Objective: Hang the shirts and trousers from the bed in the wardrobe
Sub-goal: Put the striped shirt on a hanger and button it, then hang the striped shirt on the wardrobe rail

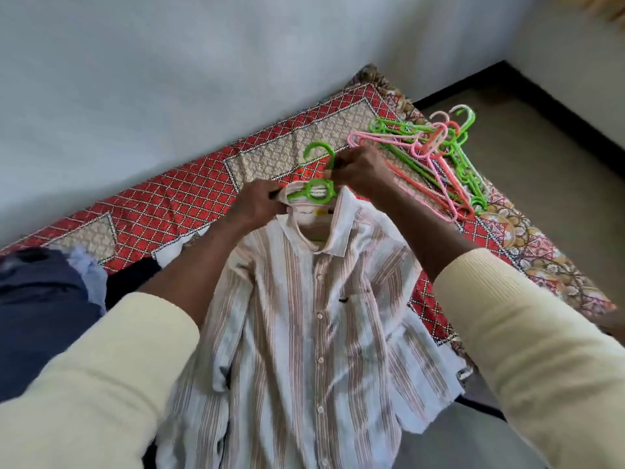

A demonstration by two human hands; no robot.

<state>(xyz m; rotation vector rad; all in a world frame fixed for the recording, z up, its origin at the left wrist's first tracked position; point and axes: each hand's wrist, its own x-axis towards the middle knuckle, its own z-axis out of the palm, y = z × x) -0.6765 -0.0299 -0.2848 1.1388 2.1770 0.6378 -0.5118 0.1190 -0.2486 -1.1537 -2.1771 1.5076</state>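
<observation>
A white shirt with brown stripes [314, 319] lies face up on the bed, buttoned, collar pointing away from me. A green plastic hanger [318, 184] sits in its neck, hook and ring sticking out above the collar. My left hand [260, 201] pinches the left side of the collar next to the hanger. My right hand [358, 167] grips the hanger's neck just below the hook. The hanger's arms are hidden inside the shirt.
A pile of several pink, green and orange hangers [439, 157] lies on the bed to the right. Dark blue clothes [37, 299] and a pale blue garment [89, 275] lie at the left. The red patterned bedspread [162, 204] runs along the white wall; floor shows at the right.
</observation>
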